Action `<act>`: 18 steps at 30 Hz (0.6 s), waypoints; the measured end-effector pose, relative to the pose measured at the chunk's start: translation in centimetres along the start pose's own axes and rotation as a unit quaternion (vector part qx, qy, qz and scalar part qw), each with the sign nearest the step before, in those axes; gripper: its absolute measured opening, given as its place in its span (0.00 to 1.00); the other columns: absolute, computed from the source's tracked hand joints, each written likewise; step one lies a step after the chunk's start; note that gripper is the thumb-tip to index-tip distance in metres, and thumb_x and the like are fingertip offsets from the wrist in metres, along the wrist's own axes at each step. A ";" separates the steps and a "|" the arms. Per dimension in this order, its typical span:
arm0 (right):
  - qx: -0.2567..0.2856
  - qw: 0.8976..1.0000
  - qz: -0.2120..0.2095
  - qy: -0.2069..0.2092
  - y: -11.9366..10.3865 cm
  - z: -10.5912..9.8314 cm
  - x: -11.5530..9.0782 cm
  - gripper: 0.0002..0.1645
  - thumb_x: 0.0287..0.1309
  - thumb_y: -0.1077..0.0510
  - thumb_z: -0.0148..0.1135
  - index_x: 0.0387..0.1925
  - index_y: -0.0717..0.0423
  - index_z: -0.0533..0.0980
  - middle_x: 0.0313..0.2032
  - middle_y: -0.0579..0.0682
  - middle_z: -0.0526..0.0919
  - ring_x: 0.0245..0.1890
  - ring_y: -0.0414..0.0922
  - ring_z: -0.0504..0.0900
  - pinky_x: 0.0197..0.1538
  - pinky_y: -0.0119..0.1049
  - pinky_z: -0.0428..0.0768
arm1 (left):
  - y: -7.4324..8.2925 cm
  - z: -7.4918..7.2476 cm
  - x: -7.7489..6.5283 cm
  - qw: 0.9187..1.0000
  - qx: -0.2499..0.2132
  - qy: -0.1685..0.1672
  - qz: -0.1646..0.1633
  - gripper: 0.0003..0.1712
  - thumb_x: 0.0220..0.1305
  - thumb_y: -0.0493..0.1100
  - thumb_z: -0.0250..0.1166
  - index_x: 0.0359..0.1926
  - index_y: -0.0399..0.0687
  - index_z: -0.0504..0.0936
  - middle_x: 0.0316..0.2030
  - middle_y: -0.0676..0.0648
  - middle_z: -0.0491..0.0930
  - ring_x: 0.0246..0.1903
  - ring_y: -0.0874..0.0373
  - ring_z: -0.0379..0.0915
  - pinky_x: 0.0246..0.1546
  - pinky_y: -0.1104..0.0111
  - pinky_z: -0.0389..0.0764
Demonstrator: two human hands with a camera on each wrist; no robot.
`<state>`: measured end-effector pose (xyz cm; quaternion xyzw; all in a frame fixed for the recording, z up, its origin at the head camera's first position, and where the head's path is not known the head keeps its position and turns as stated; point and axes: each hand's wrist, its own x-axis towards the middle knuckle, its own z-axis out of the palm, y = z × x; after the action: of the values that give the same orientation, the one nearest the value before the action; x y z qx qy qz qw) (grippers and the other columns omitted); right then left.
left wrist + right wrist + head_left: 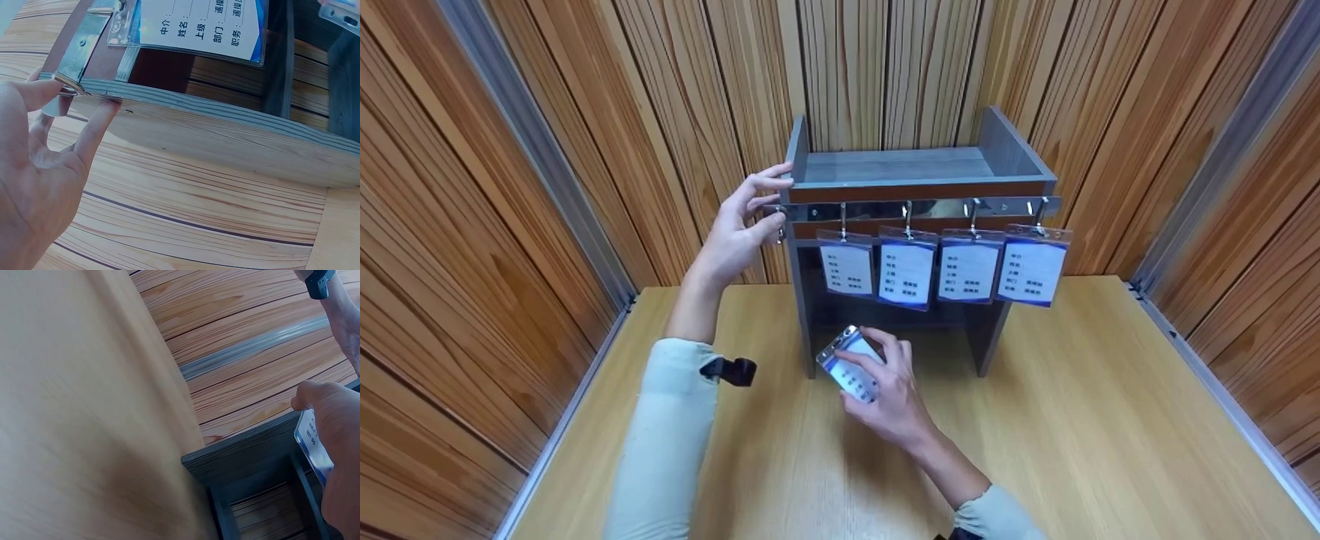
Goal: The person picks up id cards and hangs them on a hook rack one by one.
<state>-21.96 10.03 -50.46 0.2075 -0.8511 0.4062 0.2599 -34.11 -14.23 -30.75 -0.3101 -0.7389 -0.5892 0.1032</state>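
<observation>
My left hand [739, 229] is at the left end of the metal hook rail [937, 208]. In the left wrist view its thumb and a finger close around the end hook [68, 84], touching the shelf's side panel. My right hand [896, 394] grips a clear-cased badge [849, 367] by its edges, tilted, in front of the shelf's lower part. In the right wrist view this badge [313, 444] is partly hidden behind the hand. Several similar badges [846, 268] with white and blue inserts hang from the other hooks.
A grey wooden shelf unit [1020, 154] with an upper tray and lower compartments stands on the light wood table [1110, 420]. Wood-panelled walls [675, 90] enclose the back and both sides, with metal strips in the corners.
</observation>
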 end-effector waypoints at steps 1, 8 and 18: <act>-0.001 1.000 -0.003 0.000 -0.1 0.0 0.2 0.32 0.53 0.59 0.85 0.62 0.43 0.90 0.76 0.59 0.75 0.66 0.54 0.71 0.63 0.49 0.82 | 0.0 0.0 0.0 1.000 0.000 0.001 -0.001 0.23 0.82 0.30 0.56 0.73 0.42 0.77 0.87 0.51 0.66 0.83 0.38 0.63 0.53 0.64 0.86; -0.006 1.000 -0.014 0.004 -1.4 -0.2 1.4 0.33 0.56 0.58 0.86 0.64 0.41 0.89 0.77 0.58 0.73 0.68 0.53 0.71 0.64 0.52 0.85 | -0.1 -0.1 0.0 1.000 -0.007 -0.001 -0.007 0.23 0.82 0.31 0.57 0.73 0.43 0.77 0.87 0.52 0.66 0.83 0.38 0.62 0.56 0.60 0.86; -0.017 0.994 -0.087 0.066 -3.0 0.3 3.4 0.35 0.52 0.58 0.89 0.64 0.46 0.89 0.75 0.62 0.73 0.66 0.55 0.72 0.63 0.49 0.88 | -0.1 -0.3 0.0 1.000 -0.012 -0.004 -0.011 0.24 0.81 0.31 0.57 0.73 0.42 0.77 0.87 0.53 0.66 0.83 0.37 0.63 0.67 0.38 0.85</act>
<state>-23.02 7.50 -46.79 0.2487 -0.8177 0.3800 0.3536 -34.22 -14.54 -30.73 -0.3054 -0.7357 -0.5978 0.0900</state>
